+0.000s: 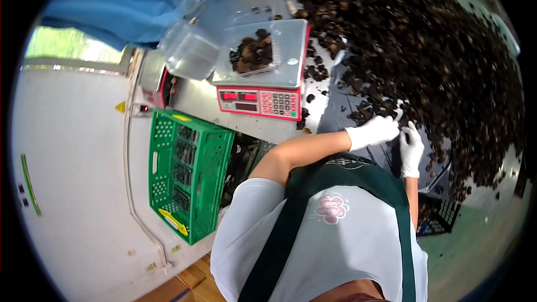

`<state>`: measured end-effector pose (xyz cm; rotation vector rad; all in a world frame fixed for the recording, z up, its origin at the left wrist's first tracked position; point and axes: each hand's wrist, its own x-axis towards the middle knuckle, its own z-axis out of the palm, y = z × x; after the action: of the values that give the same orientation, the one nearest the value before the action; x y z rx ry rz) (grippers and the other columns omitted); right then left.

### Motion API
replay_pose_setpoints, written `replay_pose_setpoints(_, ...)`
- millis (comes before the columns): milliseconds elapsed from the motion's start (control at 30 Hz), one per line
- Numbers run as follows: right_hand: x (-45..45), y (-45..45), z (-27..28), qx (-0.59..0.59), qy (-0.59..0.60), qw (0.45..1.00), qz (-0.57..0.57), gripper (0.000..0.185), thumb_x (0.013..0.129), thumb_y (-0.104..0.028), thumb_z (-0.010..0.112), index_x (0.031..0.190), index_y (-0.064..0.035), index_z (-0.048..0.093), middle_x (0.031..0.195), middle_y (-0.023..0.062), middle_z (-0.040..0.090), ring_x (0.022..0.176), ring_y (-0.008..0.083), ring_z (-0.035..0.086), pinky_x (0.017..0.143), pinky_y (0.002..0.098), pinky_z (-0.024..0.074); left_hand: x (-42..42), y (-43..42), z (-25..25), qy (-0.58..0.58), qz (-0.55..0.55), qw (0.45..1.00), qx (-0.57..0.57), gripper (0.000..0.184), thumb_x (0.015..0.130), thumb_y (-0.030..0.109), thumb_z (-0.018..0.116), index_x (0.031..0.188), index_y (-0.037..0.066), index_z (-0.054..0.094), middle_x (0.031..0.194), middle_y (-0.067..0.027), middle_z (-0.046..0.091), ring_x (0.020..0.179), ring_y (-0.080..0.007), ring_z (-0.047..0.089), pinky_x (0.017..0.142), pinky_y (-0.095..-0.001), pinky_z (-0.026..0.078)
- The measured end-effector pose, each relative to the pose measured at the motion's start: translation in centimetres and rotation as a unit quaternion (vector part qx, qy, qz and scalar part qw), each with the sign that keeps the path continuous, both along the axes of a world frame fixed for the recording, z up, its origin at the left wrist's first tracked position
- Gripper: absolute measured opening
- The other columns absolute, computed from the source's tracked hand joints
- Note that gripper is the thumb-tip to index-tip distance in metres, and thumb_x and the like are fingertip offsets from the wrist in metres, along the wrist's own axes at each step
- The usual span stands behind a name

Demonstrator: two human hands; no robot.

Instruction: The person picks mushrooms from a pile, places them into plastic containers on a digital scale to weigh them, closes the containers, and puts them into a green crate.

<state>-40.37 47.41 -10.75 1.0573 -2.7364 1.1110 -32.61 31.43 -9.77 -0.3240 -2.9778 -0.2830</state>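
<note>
My left hand (376, 132), in a white glove, reaches in from the left to the near edge of a large heap of dark brown mushroom-like pieces (425, 50). Its fingers are bent together, and what they hold, if anything, is hidden. Close beside it on the right is my right hand (412, 148), also white-gloved, its thumb and fingers curled toward each other at the heap. Whatever lies between those fingertips is too small to make out. Under both hands spreads a dark sheet (341, 109) with loose pieces on it.
Left of the heap, a red scale (260, 102) carries a clear tray of brown pieces (251, 56). Clear plastic containers (190, 50) stand beyond it. A green crate (193, 176) holding packed trays sits lower left. A black crate (439, 215) is at my right.
</note>
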Motion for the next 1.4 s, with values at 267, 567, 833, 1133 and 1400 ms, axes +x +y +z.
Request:
replay_pose_setpoints(267,-1.7,0.6,0.9,-0.072,-0.19,0.977,-0.07,0.018,0.083,-0.004,0.066,0.1,0.0004,0.067,0.118,0.0154,0.064,0.113,0.0236,0.059,0.098,0.032,0.0435,1.3,-0.9,3.0,0.025,0.133,0.874,0.467,0.03,0.074,0.01,0.061,0.104,0.012,0.065,0.099,-0.0075,0.063,0.064,-0.018,0.059,0.062,-0.0316,0.051)
replay_pose_setpoints(567,1.4,-1.9,-0.6,0.118,0.004,0.993,0.029,0.043,0.077,-0.015,0.07,0.118,-0.0059,0.06,0.134,0.0158,0.051,0.115,0.0329,0.053,0.097,0.038,0.0434,3.8,-1.5,1.3,-0.098,0.085,0.961,0.245,0.052,0.076,0.02,0.066,0.125,0.01,0.051,0.123,-0.0106,0.05,0.099,-0.0243,0.06,0.069,-0.0351,0.054)
replay_pose_setpoints(833,2.1,-2.8,-0.6,-0.091,-0.143,0.982,-0.086,0.034,0.081,-0.006,0.068,0.113,0.004,0.063,0.107,0.0102,0.068,0.099,0.0161,0.062,0.089,0.0273,0.0456,2.3,-0.6,1.4,-0.03,0.075,0.959,0.271,0.024,0.08,0.01,0.059,0.104,0.008,0.054,0.106,-0.0118,0.052,0.092,-0.0295,0.058,0.068,-0.04,0.052)
replay_pose_setpoints(1133,5.2,-12.7,8.7,-0.15,-0.201,0.967,0.034,0.032,0.077,-0.002,0.068,0.108,0.0038,0.064,0.119,0.013,0.064,0.108,0.018,0.059,0.098,0.0301,0.0421,6.8,-8.8,6.3,0.2,0.13,0.847,0.475,0.027,0.076,0.002,0.064,0.1,0.009,0.056,0.106,-0.0058,0.054,0.085,-0.0159,0.059,0.058,-0.0233,0.053)
replay_pose_setpoints(1400,12.7,-31.8,16.6,-0.171,-0.073,0.94,0.286,0.029,0.076,-0.008,0.07,0.104,-0.0057,0.066,0.119,0.0139,0.063,0.109,0.0245,0.062,0.092,0.0314,0.0485,18.8,-23.4,15.4,0.248,0.329,0.761,0.502,0.021,0.082,0.005,0.067,0.101,0.005,0.059,0.106,-0.0052,0.061,0.085,-0.0121,0.063,0.069,-0.0216,0.053)
